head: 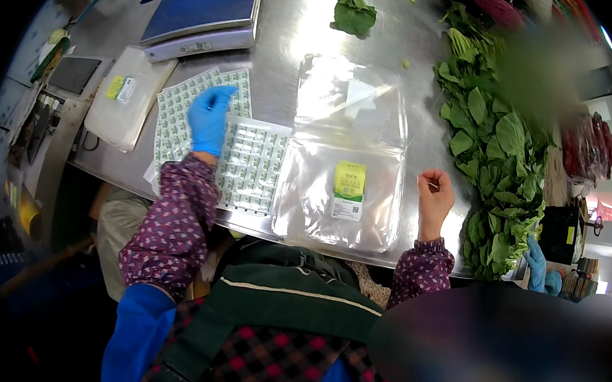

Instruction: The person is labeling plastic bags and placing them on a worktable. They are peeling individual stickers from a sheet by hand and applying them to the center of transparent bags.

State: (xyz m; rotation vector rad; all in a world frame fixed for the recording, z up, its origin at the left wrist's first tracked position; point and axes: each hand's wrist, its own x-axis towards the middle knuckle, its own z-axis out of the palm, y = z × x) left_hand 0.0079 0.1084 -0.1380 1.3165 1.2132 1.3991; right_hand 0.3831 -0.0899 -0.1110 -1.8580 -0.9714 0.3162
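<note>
My left hand (207,120), in a blue glove, is over overlapping sheets of small green-and-white stickers (252,166). Its thumb and fingers are bent together; whether a sticker is between them cannot be seen. Bare and raised, my right hand (435,196) is just right of a stack of clear plastic bags (306,191). Its fingers are curled in, with nothing visible in them. A yellow-and-green printed label (348,190) shows on the upper bag. The bags lie flat near the table's front edge, and their upper part reflects the light.
A steel table (280,24) bears a blue-topped scale (204,8) and more labelled bags (129,99) on the left. Leafy greens (499,167) are heaped along the right, with a small bunch (353,13) at the far side. A blue glove (535,263) shows beyond the greens.
</note>
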